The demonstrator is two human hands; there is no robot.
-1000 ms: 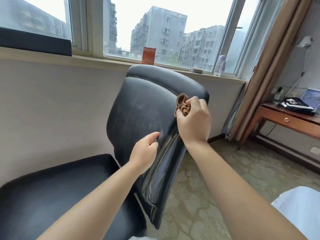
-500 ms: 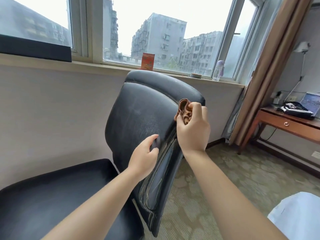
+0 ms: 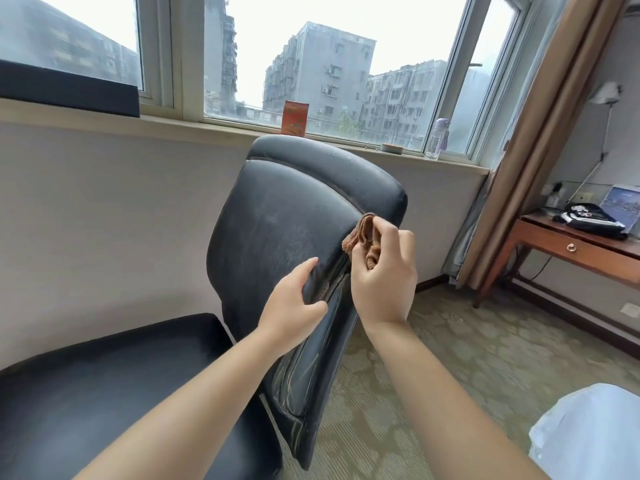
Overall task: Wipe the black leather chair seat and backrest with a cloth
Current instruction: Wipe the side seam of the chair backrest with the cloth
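Wiping backrest (image 3: pixel 277 230) side edge — right hand (image 3: pixel 382 271) clutching bunched cloth (image 3: pixel 362 237), left hand (image 3: pixel 294 306) gripping the edge; seat (image 3: pixel 104 382) apparently remaining — progress uncertain.

The right hand (image 3: pixel 382 271) presses a bunched brown cloth (image 3: pixel 363 239) against the black leather backrest's (image 3: pixel 277 230) edge; the left hand (image 3: pixel 294 303) grips that edge just below.

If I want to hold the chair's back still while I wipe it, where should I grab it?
Probably the backrest's side edge nearest you, about halfway up, coming from the side. It is turned edge-on, and that padded rim is narrow enough to pinch between thumb and fingers. The left hand grips exactly there, just below where the right hand presses the cloth.
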